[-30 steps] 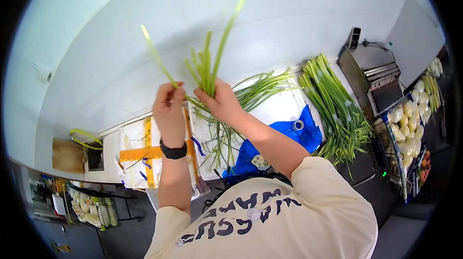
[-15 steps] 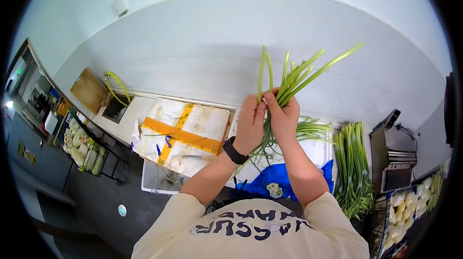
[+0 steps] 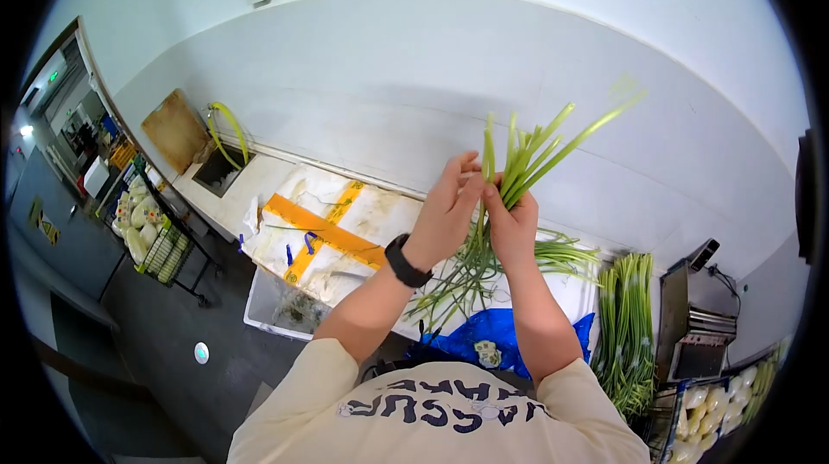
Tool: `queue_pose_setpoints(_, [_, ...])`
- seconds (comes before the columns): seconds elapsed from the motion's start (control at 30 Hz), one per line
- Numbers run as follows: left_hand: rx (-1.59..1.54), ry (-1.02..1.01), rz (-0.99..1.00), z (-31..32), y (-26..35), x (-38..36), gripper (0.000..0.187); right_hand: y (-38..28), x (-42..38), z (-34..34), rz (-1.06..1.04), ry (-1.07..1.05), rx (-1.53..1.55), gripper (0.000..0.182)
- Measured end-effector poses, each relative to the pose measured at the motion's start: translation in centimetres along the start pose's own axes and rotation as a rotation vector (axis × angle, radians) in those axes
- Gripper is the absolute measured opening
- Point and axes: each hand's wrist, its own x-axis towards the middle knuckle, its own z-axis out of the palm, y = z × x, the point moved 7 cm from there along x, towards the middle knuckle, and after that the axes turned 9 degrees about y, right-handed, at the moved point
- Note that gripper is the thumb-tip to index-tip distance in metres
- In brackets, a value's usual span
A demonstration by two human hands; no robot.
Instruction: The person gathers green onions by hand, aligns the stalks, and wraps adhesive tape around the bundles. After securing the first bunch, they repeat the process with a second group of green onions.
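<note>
My right hand (image 3: 513, 220) is wrapped round a bunch of long green stalks (image 3: 537, 149), whose pale thick ends point up and fan out. Thin leafy ends hang below it over the white work surface. My left hand (image 3: 446, 207), with a black watch (image 3: 406, 262) at the wrist, is beside the bunch. Its thumb and a finger are pressed together at the stalks' left edge, while other fingers are raised. More loose green stalks (image 3: 561, 257) lie behind my right hand.
A taped white foam box (image 3: 319, 231) is left of my hands, near a sink (image 3: 221, 172). Blue plastic (image 3: 471, 336) lies at the front edge. Bundled greens (image 3: 625, 326) and a metal machine (image 3: 701, 326) are right. A cart (image 3: 160, 248) stands far left.
The two upright stalks at the left have drawn in against the bunch. My left hand's upper fingers have lifted and spread. The whole view has shifted slightly.
</note>
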Motion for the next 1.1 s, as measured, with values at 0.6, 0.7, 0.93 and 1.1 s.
queue_pose_setpoints(0.6, [0.176, 0.099, -0.061, -1.3, -3.5, 0.6, 0.034, 8.2, -0.1, 1.5, 0.094, -0.233, 0.036, 0.044])
queue_pose_setpoints(0.7, [-0.042, 0.08, -0.149, -1.3, -4.1, 0.9, 0.03, 7.3, -0.6, 1.5, -0.126, -0.221, -0.241, 0.046])
queue_pose_setpoints(0.93, [-0.409, 0.249, -0.07, -1.7, -5.2, 0.8, 0.026, 6.3, -0.5, 2.2, -0.053, -0.345, -0.616, 0.046])
queue_pose_setpoints(1.1, [-0.366, 0.261, -0.12, -2.6, -6.6, 0.9, 0.029, 5.8, -1.0, 2.4, -0.207, -0.235, -0.284, 0.033])
